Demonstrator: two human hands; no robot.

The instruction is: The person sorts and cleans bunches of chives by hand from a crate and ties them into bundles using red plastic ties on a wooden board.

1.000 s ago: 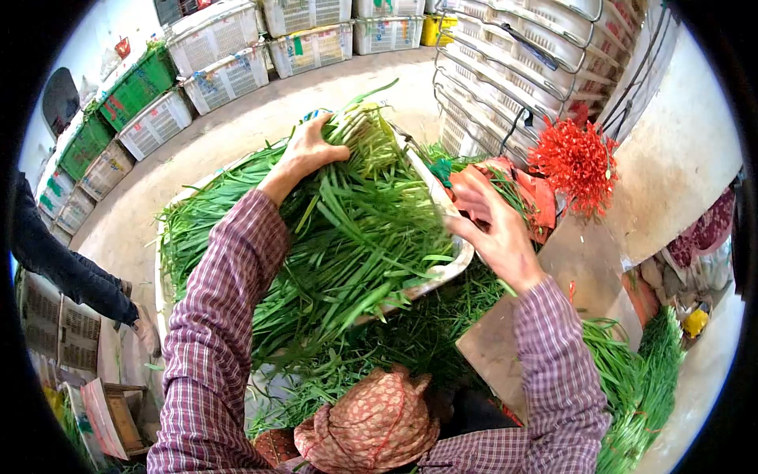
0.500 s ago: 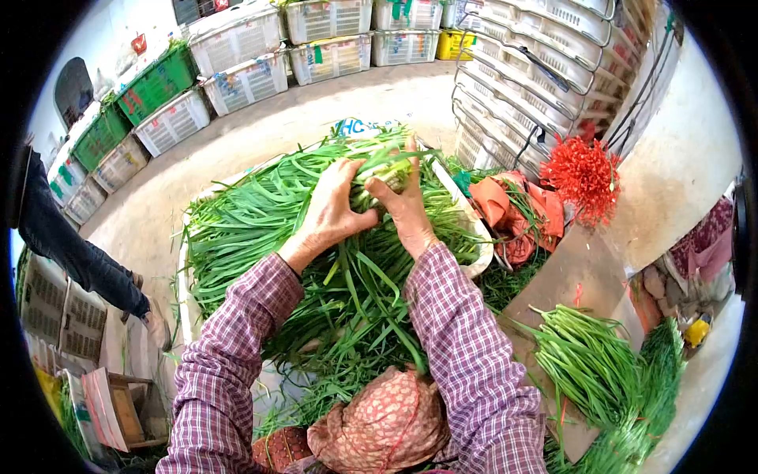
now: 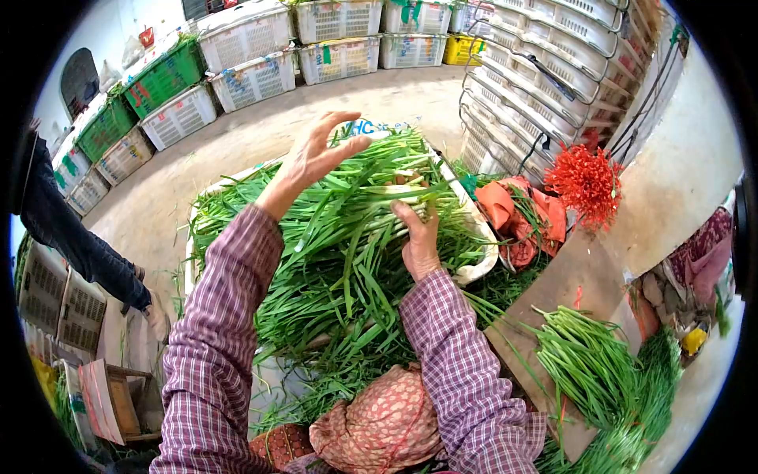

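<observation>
Long green leafy stalks (image 3: 316, 261) are heaped in a white crate (image 3: 479, 265), some hanging over its near edge. My left hand (image 3: 316, 154) is raised over the heap's far left part, its fingers apart and holding nothing. On the right side of the heap, my right hand (image 3: 418, 233) is wrapped round a bunch of stalks (image 3: 387, 201), its thumb on the pale stems and its other fingers partly hidden among them. To the right, a bundle of green stalks (image 3: 584, 355) lies on a brown board (image 3: 521, 336).
Stacked white crates (image 3: 545, 87) stand at the back right, beside a red cluster of ties (image 3: 584, 186) and orange bags (image 3: 521, 221). Green and white crates (image 3: 166, 79) line the far wall. A person's legs (image 3: 79, 233) are at the left. A wooden stool (image 3: 118, 399) stands lower left.
My left hand has come off the bunch and risen leftward, opening. My right hand, which came in from the right, now grips stalks slightly lower. The camera view has shifted, showing more of the right-hand bundle.
</observation>
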